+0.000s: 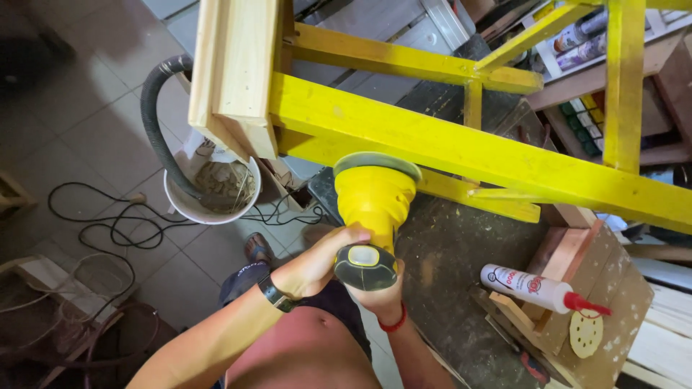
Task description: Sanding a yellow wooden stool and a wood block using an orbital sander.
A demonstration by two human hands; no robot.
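A yellow power sander [373, 198] with a grey round pad presses up against a yellow-painted wooden frame [461, 148] that lies on the workbench. My left hand [317, 263] wraps the sander's grip from the left. My right hand [378, 295] cups the dark rear end of the sander from below, a red band on its wrist. A black watch sits on my left wrist. One end of the frame is bare, unpainted wood [234, 72].
A glue bottle [537, 288] with a red nozzle lies on wood blocks at right, a round sanding disc [586, 333] beside it. A white bucket [209, 194] with a black hose [155, 122] stands on the tiled floor. Black cables [122, 223] trail across the floor.
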